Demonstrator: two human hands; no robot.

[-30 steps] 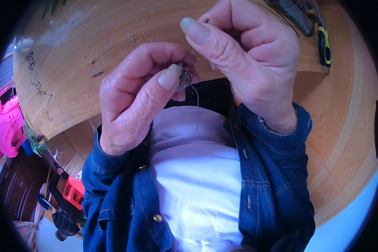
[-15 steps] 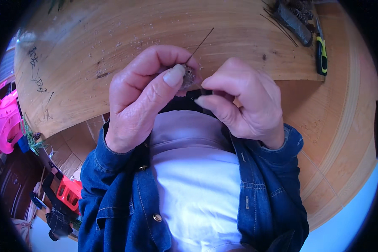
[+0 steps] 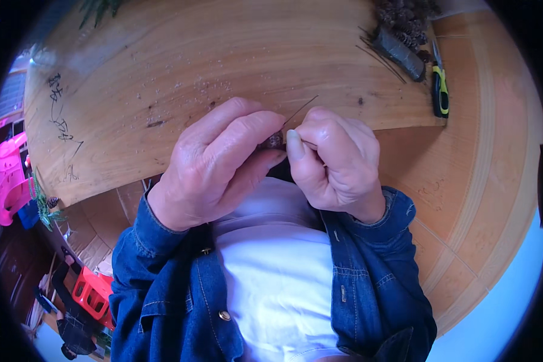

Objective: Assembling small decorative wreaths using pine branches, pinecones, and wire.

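Observation:
A small brown pine cone [image 3: 274, 141] is pinched in my left hand [image 3: 214, 160], whose thumb and fingers cover most of it. From the cone a thin dark wire [image 3: 301, 108] sticks up and away toward the table. My right hand [image 3: 338, 163] is closed beside it, thumb against curled forefinger. A short piece of wire [image 3: 309, 143] shows between those fingers. Both hands are close together in front of my chest, near the table's front edge.
Small pale crumbs lie on the wooden table [image 3: 223, 36]. At the far right are several pine cones [image 3: 401, 21], a grey wrapped bundle [image 3: 399, 54], loose wires [image 3: 383, 60] and a tool with yellow-and-black handles [image 3: 440, 93]. Left, a green sprig [image 3: 44, 199], a red stool [image 3: 93, 295] and another person [image 3: 75, 332].
My left hand has turned over, so its back now faces up and hides more of the cone. The right hand has moved slightly left, its thumb now closed against the forefinger.

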